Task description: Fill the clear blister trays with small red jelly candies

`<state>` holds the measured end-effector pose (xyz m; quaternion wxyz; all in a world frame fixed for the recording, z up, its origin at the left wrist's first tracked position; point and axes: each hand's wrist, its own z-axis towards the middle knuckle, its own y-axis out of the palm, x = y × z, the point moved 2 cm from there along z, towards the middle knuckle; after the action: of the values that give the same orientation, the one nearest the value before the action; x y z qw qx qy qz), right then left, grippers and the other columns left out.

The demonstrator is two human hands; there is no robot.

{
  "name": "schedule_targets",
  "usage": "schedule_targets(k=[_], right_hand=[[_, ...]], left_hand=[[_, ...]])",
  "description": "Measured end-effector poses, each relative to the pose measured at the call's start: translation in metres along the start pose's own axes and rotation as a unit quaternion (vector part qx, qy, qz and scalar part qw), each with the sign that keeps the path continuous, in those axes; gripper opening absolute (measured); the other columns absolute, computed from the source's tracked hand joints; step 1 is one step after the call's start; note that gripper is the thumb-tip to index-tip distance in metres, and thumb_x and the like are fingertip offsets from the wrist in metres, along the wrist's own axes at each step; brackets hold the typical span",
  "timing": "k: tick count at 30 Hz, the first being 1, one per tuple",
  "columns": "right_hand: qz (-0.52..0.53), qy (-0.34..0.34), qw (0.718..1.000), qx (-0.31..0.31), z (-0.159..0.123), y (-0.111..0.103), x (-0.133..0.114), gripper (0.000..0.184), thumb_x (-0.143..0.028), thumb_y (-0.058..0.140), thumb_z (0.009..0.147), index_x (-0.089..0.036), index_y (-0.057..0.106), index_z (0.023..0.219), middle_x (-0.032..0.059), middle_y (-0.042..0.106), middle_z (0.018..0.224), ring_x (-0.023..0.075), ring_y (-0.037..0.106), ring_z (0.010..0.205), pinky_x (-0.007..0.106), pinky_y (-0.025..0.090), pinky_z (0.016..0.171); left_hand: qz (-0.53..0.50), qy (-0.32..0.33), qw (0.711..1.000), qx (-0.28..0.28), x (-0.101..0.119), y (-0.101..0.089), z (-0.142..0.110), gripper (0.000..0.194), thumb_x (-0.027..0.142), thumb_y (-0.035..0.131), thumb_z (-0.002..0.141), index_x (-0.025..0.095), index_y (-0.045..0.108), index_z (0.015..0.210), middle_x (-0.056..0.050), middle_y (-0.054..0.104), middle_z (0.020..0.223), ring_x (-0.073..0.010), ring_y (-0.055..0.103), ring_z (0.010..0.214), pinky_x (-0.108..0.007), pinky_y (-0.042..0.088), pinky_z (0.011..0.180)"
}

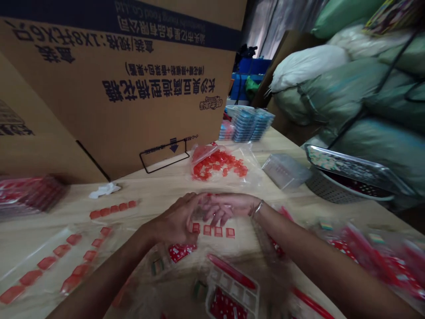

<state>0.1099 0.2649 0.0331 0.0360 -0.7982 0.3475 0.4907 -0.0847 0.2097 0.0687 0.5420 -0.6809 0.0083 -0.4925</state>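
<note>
My left hand [182, 218] and my right hand [221, 208] meet above the table [156, 186]. The left is arched, its fingertips partly hidden behind the right and smeared by motion. On the right, which has a bracelet at the wrist, the fingers hang bent and apart, with a small red spot near the fingertips. Just below lies a short row of red translucent squares [218, 231]. Closer to me, a clear compartment tray [234, 288] holds a red dotted packet [224, 305] and a red stick [232, 271]. Another dotted packet [181, 252] lies under the left hand.
A large carton [159, 119] stands behind. Red pieces spill from a clear bag [219, 164]. More rows of red pieces [46, 263] lie left. A clear box [286, 170], grey basket [341, 188], metal tray [358, 166] and stacked blue cups [245, 124] stand right; sacks [348, 88] lie beyond.
</note>
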Motion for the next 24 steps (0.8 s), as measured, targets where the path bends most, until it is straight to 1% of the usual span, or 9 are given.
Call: schedule_targets(k=[1, 2, 4, 7, 9, 11, 16, 20, 24], right_hand=[[0.016, 0.01, 0.998, -0.061, -0.001, 0.003, 0.005, 0.042, -0.051, 0.063, 0.081, -0.015, 0.062, 0.103, 0.0073, 0.069, 0.091, 0.0149, 0.067, 0.07, 0.023, 0.05, 0.057], [0.029, 0.002, 0.995, -0.095, -0.002, 0.005, 0.009, 0.042, -0.046, 0.069, 0.078, -0.015, 0.062, 0.106, 0.0067, 0.069, 0.09, 0.0138, 0.067, 0.068, 0.021, 0.05, 0.056], [0.051, -0.031, 0.992, -0.11, -0.006, 0.004, 0.018, 0.043, -0.039, 0.074, 0.075, -0.015, 0.062, 0.108, 0.0065, 0.07, 0.091, 0.0128, 0.068, 0.067, 0.019, 0.05, 0.055], [0.07, -0.058, 0.993, -0.08, -0.013, -0.009, 0.024, 0.037, -0.034, 0.072, 0.078, -0.014, 0.063, 0.108, 0.0078, 0.071, 0.093, 0.0137, 0.07, 0.071, 0.018, 0.051, 0.055], [0.076, -0.062, 0.994, -0.042, -0.018, -0.023, 0.024, 0.032, -0.029, 0.071, 0.079, -0.013, 0.064, 0.106, 0.0069, 0.072, 0.089, 0.0131, 0.07, 0.07, 0.017, 0.051, 0.053], [0.073, -0.059, 0.996, -0.004, -0.023, -0.036, 0.022, 0.027, -0.024, 0.069, 0.08, -0.013, 0.065, 0.104, 0.0062, 0.072, 0.086, 0.0119, 0.069, 0.068, 0.017, 0.052, 0.053], [0.048, -0.042, 0.997, 0.033, -0.026, -0.047, 0.02, 0.022, -0.022, 0.066, 0.081, -0.014, 0.064, 0.102, 0.005, 0.072, 0.085, 0.0109, 0.069, 0.066, 0.018, 0.052, 0.054], [0.037, -0.044, 0.998, 0.04, -0.02, -0.042, 0.022, 0.025, -0.026, 0.068, 0.08, -0.015, 0.063, 0.102, 0.0048, 0.072, 0.086, 0.0107, 0.068, 0.065, 0.018, 0.051, 0.054], [-0.022, -0.047, 0.998, 0.035, -0.013, -0.026, 0.024, 0.026, -0.031, 0.063, 0.083, -0.014, 0.061, 0.103, 0.0041, 0.07, 0.082, 0.0098, 0.065, 0.061, 0.016, 0.046, 0.051]], left_hand=[[-0.009, 0.001, 1.0, -0.007, 0.004, 0.0, 0.001, 0.092, 0.017, 0.068, 0.061, 0.025, 0.026, 0.142, -0.01, 0.042, 0.138, -0.0315, 0.039, 0.128, -0.047, 0.034, 0.106], [-0.024, -0.001, 1.0, -0.005, 0.004, -0.001, 0.001, 0.092, 0.019, 0.069, 0.062, 0.026, 0.025, 0.143, -0.01, 0.041, 0.14, -0.0318, 0.038, 0.129, -0.047, 0.033, 0.106], [-0.07, -0.013, 0.997, 0.02, -0.005, -0.001, -0.001, 0.091, 0.026, 0.072, 0.064, 0.027, 0.026, 0.143, -0.01, 0.037, 0.143, -0.0318, 0.035, 0.131, -0.048, 0.032, 0.107], [-0.151, -0.102, 0.978, 0.103, -0.037, 0.001, -0.005, 0.08, 0.039, 0.072, 0.067, 0.025, 0.036, 0.137, -0.012, 0.042, 0.139, -0.0305, 0.043, 0.125, -0.047, 0.038, 0.102], [-0.196, -0.179, 0.951, 0.157, -0.057, 0.005, -0.006, 0.068, 0.043, 0.07, 0.067, 0.023, 0.046, 0.128, -0.012, 0.054, 0.125, -0.0275, 0.054, 0.11, -0.045, 0.045, 0.093], [-0.256, -0.224, 0.924, 0.175, -0.067, 0.011, -0.003, 0.061, 0.044, 0.071, 0.065, 0.021, 0.053, 0.118, -0.009, 0.061, 0.108, -0.0228, 0.06, 0.092, -0.041, 0.049, 0.083], [-0.437, -0.232, 0.855, 0.156, -0.048, 0.026, 0.01, 0.05, 0.039, 0.077, 0.059, 0.017, 0.061, 0.101, -0.004, 0.066, 0.093, -0.0169, 0.062, 0.078, -0.031, 0.047, 0.072], [-0.471, -0.257, 0.826, 0.175, -0.033, 0.028, 0.017, 0.054, 0.035, 0.082, 0.054, 0.018, 0.061, 0.1, 0.001, 0.064, 0.078, -0.0116, 0.058, 0.061, -0.024, 0.042, 0.058], [-0.523, -0.275, 0.797, 0.127, -0.029, 0.034, 0.012, 0.059, 0.04, 0.082, 0.056, 0.019, 0.057, 0.106, 0.003, 0.063, 0.073, -0.0082, 0.053, 0.054, -0.021, 0.038, 0.053]])
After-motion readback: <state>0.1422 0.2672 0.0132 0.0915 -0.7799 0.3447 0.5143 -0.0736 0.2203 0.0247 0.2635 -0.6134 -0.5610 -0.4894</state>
